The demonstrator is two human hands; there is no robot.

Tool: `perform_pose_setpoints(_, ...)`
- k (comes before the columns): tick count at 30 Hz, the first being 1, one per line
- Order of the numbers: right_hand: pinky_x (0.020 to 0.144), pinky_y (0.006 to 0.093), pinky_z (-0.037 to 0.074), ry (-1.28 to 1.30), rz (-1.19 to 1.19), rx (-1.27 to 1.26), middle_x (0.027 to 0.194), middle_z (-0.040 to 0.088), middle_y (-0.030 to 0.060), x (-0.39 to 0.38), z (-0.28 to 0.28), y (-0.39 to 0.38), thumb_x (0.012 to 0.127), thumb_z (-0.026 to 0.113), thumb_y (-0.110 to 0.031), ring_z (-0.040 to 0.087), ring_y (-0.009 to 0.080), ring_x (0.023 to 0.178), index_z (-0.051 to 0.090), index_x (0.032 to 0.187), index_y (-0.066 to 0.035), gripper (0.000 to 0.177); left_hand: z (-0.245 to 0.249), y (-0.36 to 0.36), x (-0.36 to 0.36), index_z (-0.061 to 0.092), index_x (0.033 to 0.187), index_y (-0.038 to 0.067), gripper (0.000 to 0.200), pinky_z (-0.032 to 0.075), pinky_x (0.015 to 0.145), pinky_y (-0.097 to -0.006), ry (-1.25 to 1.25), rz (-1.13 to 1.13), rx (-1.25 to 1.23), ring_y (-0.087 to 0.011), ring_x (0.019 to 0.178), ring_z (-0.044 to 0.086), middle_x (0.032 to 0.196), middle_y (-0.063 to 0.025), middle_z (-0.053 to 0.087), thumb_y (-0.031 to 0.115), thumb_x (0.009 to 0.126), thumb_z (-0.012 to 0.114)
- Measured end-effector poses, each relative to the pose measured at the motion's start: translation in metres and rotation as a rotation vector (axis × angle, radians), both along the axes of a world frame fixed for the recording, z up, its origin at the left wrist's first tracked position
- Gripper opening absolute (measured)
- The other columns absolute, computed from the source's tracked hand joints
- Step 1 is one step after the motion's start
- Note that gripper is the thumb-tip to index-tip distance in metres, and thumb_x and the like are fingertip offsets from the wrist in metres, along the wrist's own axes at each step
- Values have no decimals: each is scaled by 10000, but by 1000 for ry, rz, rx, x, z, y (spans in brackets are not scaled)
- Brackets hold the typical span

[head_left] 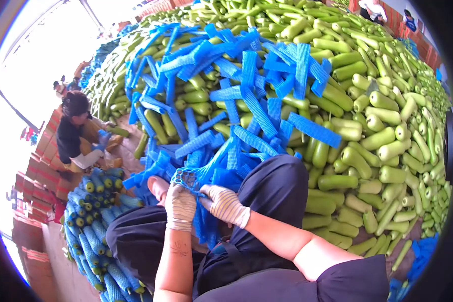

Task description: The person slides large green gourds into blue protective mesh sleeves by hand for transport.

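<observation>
My left hand (180,207), in a striped knit glove, pinches one edge of a blue foam net sleeve (199,173) over my lap. My right hand (224,204), gloved alike, grips the same sleeve a little to the right. Between and above my fingers its mesh is stretched wide, showing large openings. More flat blue net sleeves (251,103) lie scattered just beyond my knees on a heap of long green gourds (387,151). My fingertips are partly hidden by the netting.
At my left lie several gourds in blue net sleeves (93,239). Farther left, a person in blue gloves (78,131) sits near stacked cardboard boxes (45,173). More people (372,11) are at the far right. Blue netting (423,256) lies at the lower right.
</observation>
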State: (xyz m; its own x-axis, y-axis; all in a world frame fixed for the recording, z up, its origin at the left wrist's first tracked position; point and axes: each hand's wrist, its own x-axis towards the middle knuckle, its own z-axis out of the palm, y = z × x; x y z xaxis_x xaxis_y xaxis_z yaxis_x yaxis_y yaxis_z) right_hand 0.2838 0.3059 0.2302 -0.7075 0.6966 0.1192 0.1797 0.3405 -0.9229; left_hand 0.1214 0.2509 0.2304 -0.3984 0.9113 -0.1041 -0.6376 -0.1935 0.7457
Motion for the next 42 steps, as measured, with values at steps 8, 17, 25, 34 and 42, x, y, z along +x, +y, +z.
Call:
perform_pose_setpoints(8,605,189,431,475,190,-666,854,606,-41,-5,0,17,945,638,-157,517,23,688,618,1068,-46,166,-61,44,0,647,962,-1,129,515,710,-390,1491,-319,-451,-210,885,628,1026,-103,663,70,880,578)
perform_pose_setpoints(17,758,246,469,588,216,-733,873,625,-3,-22,18,38,910,673,-78,566,74,816,631,1038,-20,147,-61,130,-26,621,1059,56,206,416,866,-403,1691,-285,-442,-204,1011,571,1107,-61,633,179,928,521)
perform_pose_setpoints(25,802,309,498,98,393,-516,884,667,93,-42,-10,66,939,623,-193,638,156,848,645,1029,-19,196,-74,165,-62,598,1146,107,275,329,1005,-415,1873,-227,-408,-199,1124,519,1179,-23,607,276,970,470)
perform_pose_setpoints(34,1122,460,316,-945,-150,722,1469,402,218,5,-102,320,890,591,-431,384,386,1354,412,1423,-68,669,-92,154,-74,610,1118,110,312,243,1140,-422,2289,-206,-375,-209,1178,494,1160,-29,601,329,989,429)
perform_pose_setpoints(42,1123,457,300,-1519,360,570,1472,394,170,144,-38,269,789,691,-446,398,328,1345,502,1375,-147,685,-104,160,-72,620,1118,101,308,262,1133,-424,2219,-261,-332,-231,1195,490,1164,-57,604,313,948,476)
